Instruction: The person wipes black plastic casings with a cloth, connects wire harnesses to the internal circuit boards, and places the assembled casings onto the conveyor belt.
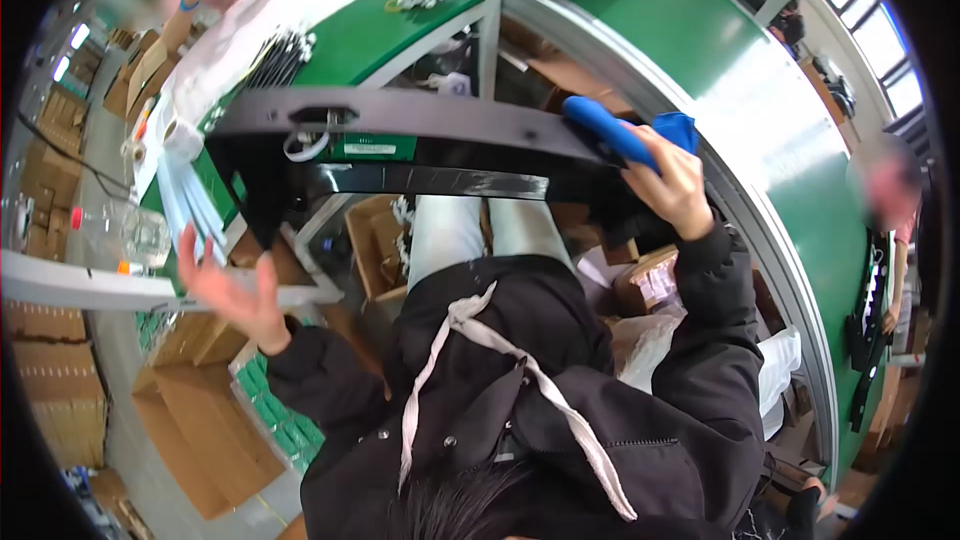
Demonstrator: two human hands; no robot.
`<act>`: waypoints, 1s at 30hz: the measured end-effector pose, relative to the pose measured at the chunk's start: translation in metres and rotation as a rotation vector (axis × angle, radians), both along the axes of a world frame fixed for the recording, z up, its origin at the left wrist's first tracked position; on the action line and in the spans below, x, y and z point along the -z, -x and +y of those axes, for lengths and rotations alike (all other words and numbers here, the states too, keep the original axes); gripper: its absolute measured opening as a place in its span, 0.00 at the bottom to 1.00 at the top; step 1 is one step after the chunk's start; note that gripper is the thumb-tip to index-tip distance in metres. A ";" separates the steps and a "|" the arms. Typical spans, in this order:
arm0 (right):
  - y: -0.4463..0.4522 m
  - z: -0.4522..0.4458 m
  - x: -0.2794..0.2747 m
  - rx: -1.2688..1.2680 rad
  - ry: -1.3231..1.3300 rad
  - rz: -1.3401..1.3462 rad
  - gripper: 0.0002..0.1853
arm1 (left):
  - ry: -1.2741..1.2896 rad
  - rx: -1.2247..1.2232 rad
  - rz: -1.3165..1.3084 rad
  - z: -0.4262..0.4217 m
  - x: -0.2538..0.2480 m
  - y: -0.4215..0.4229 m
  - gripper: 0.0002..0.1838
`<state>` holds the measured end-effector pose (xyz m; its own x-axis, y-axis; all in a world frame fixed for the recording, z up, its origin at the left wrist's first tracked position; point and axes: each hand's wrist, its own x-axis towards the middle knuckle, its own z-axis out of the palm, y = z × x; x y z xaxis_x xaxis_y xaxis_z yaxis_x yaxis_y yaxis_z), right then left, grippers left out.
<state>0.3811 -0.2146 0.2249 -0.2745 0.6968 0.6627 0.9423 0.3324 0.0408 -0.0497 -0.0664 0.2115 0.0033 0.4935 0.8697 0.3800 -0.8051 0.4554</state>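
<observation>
A long black plastic housing [450, 118] spans the space above my lap. Inside it I see a green circuit board [372, 147] with a white label, and a small white loop [306, 147] at its left part. My right hand [672, 182] is closed at the housing's right end. At its fingers are a smooth, elongated blue piece [612, 130] and a second, crumpled-looking blue piece [677, 130]; their kind is unclear. My left hand [235, 285] is open, fingers spread, just below the housing's left corner and apart from it.
Green-topped benches [640, 10] run ahead and to the right. A clear bottle [125, 233] and a tape roll [182, 139] are at left. An open cardboard box [205, 410] stands low at left. Other people are at upper left and far right.
</observation>
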 end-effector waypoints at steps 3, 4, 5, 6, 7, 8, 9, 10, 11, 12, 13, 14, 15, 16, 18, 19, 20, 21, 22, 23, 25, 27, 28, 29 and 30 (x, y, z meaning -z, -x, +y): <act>0.020 0.020 0.058 -0.068 0.077 0.001 0.22 | 0.267 0.033 0.265 0.026 0.041 0.016 0.41; 0.024 0.027 0.077 -0.120 0.059 -0.105 0.22 | 0.552 0.219 0.067 0.035 0.068 0.022 0.39; 0.030 0.031 0.092 -0.145 0.063 -0.170 0.22 | 0.829 0.403 -0.145 0.041 0.091 0.028 0.37; 0.033 0.035 0.119 -0.125 0.096 -0.086 0.20 | 0.883 0.386 -0.168 0.036 0.099 0.021 0.34; 0.033 0.039 0.144 -0.098 0.127 -0.002 0.19 | 0.935 0.375 -0.187 0.032 0.108 0.012 0.32; 0.027 0.040 0.155 -0.134 0.113 -0.059 0.19 | 0.909 0.325 -0.302 0.034 0.139 0.020 0.30; 0.039 0.032 0.131 -0.045 0.253 -0.144 0.25 | 0.883 0.280 -0.415 0.034 0.171 0.029 0.29; 0.047 0.027 0.123 -0.015 0.291 -0.163 0.28 | 0.825 0.180 -0.472 0.030 0.182 0.032 0.24; 0.055 0.020 0.121 0.010 0.340 -0.188 0.32 | 0.790 0.197 -0.353 0.024 0.182 0.034 0.22; 0.060 0.013 0.126 0.016 0.377 -0.074 0.33 | 0.746 0.220 -0.238 0.022 0.174 0.035 0.21; 0.063 0.010 0.128 0.027 0.400 0.033 0.34 | 0.688 0.248 -0.130 0.024 0.164 0.032 0.19; 0.070 0.007 0.125 0.029 0.439 0.110 0.33 | 0.611 0.232 -0.114 0.020 0.155 0.023 0.17; 0.082 0.002 0.120 0.072 0.470 0.128 0.34 | 0.597 0.186 -0.058 0.020 0.156 0.025 0.19; 0.093 0.001 0.122 0.058 0.461 0.179 0.34 | 0.603 0.183 -0.070 0.018 0.155 0.023 0.19; 0.121 0.003 0.119 0.007 0.434 0.225 0.33 | 0.595 0.174 -0.088 0.011 0.151 0.016 0.19; 0.142 0.009 0.113 -0.030 0.418 0.225 0.33 | 0.583 0.170 -0.091 0.008 0.148 0.014 0.19; 0.163 0.017 0.109 -0.067 0.376 0.255 0.32 | 0.570 0.166 -0.091 0.003 0.146 0.012 0.19; 0.187 0.027 0.107 -0.104 0.331 0.285 0.32 | 0.569 0.148 -0.086 -0.001 0.145 0.010 0.19; 0.214 0.036 0.110 -0.120 0.267 0.338 0.31 | 0.567 0.132 -0.082 -0.006 0.145 0.008 0.19; 0.240 0.044 0.113 -0.135 0.203 0.389 0.31 | 0.564 0.118 -0.079 -0.009 0.145 0.007 0.19; 0.280 0.053 0.103 -0.279 0.198 0.396 0.28 | 0.628 0.079 -0.107 -0.011 0.165 0.024 0.18; 0.310 0.053 0.094 -0.351 0.096 0.330 0.25 | 0.667 0.060 -0.164 -0.015 0.174 0.028 0.18; 0.318 0.053 0.092 -0.330 0.087 0.253 0.23 | 0.679 0.045 -0.181 -0.018 0.175 0.028 0.18; 0.317 0.054 0.096 -0.341 0.089 0.291 0.23 | 0.690 0.031 -0.190 -0.020 0.174 0.026 0.18; 0.313 0.058 0.101 -0.354 0.090 0.326 0.23 | 0.704 0.018 -0.197 -0.023 0.171 0.023 0.18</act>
